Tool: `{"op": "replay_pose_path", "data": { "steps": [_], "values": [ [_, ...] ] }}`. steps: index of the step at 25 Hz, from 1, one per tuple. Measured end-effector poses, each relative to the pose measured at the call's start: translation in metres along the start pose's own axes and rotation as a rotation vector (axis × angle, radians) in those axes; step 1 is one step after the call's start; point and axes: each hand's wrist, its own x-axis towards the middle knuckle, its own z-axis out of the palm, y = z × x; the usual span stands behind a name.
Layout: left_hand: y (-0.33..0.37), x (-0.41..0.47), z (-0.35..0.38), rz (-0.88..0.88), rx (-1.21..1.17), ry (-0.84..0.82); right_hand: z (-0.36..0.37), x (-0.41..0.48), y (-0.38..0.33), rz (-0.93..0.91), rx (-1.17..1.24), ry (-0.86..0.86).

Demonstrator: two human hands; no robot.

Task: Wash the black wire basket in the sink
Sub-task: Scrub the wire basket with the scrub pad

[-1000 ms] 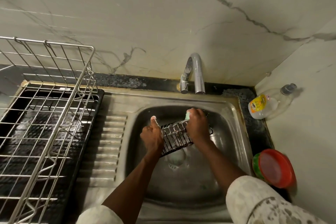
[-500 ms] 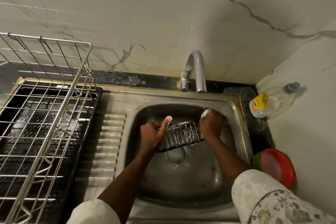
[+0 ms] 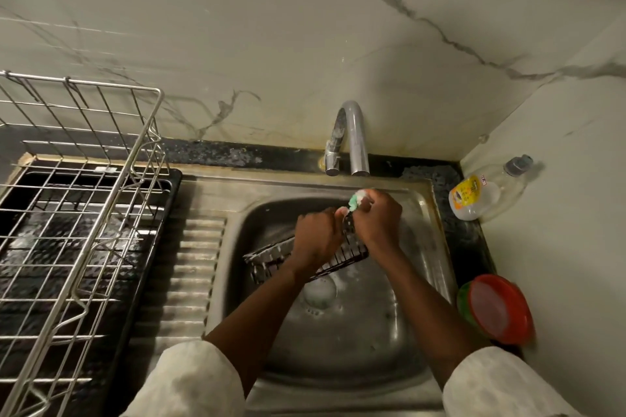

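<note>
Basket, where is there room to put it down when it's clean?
The ribbed drainboard between the rack and the sink is bare, and the sink's near end holds nothing. The right ledge is crowded by a bottle and a red-lidded tub.

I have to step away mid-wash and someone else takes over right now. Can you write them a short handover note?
Left hand: grips the black wire basket, holding it tilted inside the sink.
Right hand: holds a green sponge at the basket's far end.
Done: scrubbing is under way; how much of the basket is clean cannot be told.
Left: scrub the rest, then rinse. No water shows at the tap, so it probably needs opening.
</note>
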Motion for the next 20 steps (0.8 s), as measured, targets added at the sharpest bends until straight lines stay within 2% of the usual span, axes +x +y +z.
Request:
{"op": "replay_pose_path", "data": {
  "steps": [5,7,8,9,12,13,15,17,20],
  "values": [
    [0.022,-0.002,-0.017,-0.311,-0.464,0.199,-0.022,0.005,-0.007,-0.022,0.096,0.106],
    [0.018,-0.006,-0.02,-0.475,-0.704,0.286,-0.025,0.006,-0.002,-0.108,0.03,0.137],
    [0.018,-0.009,-0.022,-0.536,-0.759,0.299,-0.024,0.004,-0.002,-0.185,0.006,0.094],
    [0.017,-0.012,-0.023,-0.551,-0.747,0.28,-0.022,-0.002,-0.004,-0.276,0.016,0.02],
    [0.008,-0.018,-0.016,-0.475,-0.338,0.101,-0.014,-0.025,-0.019,-0.548,0.072,-0.185],
    [0.004,-0.019,-0.014,-0.449,-0.246,0.083,-0.012,-0.031,-0.022,-0.622,0.057,-0.213],
    [-0.003,-0.018,-0.016,-0.456,-0.215,0.067,-0.01,-0.035,-0.025,-0.751,0.01,-0.213],
    [-0.012,-0.019,-0.015,-0.462,-0.209,0.091,-0.007,-0.022,-0.014,-0.691,-0.031,-0.209],
    [-0.018,-0.028,-0.016,-0.447,-0.255,0.136,-0.01,0.013,0.002,-0.323,-0.062,-0.148]
  ]
}}
